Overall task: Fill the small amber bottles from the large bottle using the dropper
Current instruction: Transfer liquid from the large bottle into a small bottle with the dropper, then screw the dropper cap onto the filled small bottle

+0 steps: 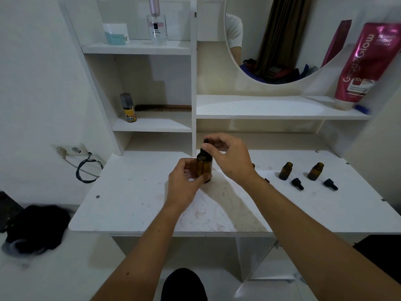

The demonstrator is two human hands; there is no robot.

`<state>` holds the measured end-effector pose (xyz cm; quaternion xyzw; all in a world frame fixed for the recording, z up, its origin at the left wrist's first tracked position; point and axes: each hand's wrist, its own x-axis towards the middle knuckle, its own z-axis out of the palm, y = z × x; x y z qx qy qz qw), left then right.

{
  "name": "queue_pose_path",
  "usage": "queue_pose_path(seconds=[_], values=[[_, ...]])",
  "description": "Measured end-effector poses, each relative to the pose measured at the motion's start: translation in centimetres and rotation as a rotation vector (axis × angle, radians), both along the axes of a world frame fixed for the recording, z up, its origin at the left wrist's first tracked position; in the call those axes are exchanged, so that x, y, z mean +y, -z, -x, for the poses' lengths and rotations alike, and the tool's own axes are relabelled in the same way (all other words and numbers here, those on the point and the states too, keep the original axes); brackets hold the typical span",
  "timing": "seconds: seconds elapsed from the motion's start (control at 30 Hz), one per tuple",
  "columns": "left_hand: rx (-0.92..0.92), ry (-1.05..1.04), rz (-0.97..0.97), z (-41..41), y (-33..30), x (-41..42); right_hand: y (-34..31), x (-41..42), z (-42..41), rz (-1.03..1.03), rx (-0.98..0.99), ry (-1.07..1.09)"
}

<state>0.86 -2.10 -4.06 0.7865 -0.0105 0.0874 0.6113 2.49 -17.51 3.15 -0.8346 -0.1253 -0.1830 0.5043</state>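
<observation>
Bottle (204, 168), amber glass, upright

Left hand (184, 181) grips large amber bottle (204, 168) upright on white table (130, 203); right hand (227, 157) pinches black dropper cap (206, 141) above its neck. Two small amber bottles (285, 170) stand open at right.

white vanity desk (134, 205) | round mirror (271, 40) | shelves (138, 47) | white wall (32, 83)

A perfume bottle (156, 27) stands on the top shelf (136, 48). A comb (165, 108) and small yellow-labelled bottle (129, 109) occupy the lower shelf. A pink tube (364, 64) leans beside the mirror (282, 40).
</observation>
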Motion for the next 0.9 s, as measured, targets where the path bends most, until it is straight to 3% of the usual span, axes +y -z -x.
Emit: queue_pose_path(seconds=[0.47, 0.9], values=[[-0.035, -0.168, -0.032, 3.0, 0.3, -0.9, 0.4, -5.9, 4.8, -0.037, -0.063, 0.151], [-0.057, 0.061, -0.046, 4.7, 0.5, -6.4, 6.9, -13.5, 8.0, 0.164, 0.107, 0.388]])
